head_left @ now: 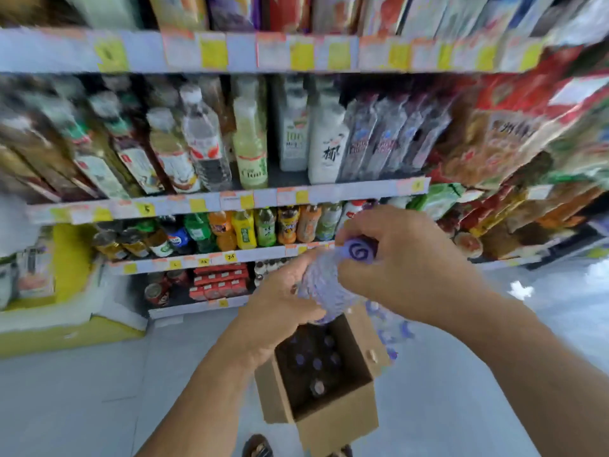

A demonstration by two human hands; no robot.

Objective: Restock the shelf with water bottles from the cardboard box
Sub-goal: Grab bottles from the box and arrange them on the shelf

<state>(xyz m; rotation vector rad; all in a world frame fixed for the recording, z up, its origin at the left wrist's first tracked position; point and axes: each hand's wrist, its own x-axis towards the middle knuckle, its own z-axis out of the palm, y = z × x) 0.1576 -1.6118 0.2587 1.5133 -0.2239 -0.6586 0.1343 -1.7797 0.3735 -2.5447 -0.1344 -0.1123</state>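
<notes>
Just below the middle of the view, over the open box, both hands hold one water bottle [324, 286] tilted with its purple cap [357, 252] facing the camera. The left hand [280, 301], coming in from 7 o'clock, has its fingers curled round the ribbed body from the left. The right hand [398, 258], coming in from 4 o'clock, is closed round the neck and shoulder, its thumb just beside the cap.

The cardboard box [336, 420] stands on the floor at 6 o'clock with its flaps up. More bottles [316, 362] stand upright inside it, with their purple caps showing in the dark interior. A blurred cluster of loose bottles [392, 328] lies just beside the box at 4 o'clock.

The floor [82, 390] is pale grey tile. The shelf [230, 199] fills the view from 9 to 3 o'clock in several tiers with yellow price tags on the edges. Tall drink bottles stand on the middle tier, among them a row of purple-labelled bottles [385, 136] at 1 o'clock. Small coloured drinks stand on the tier below, and red cartons [219, 282] near the bottom. A yellow display base [66, 334] sits at 8 o'clock.
</notes>
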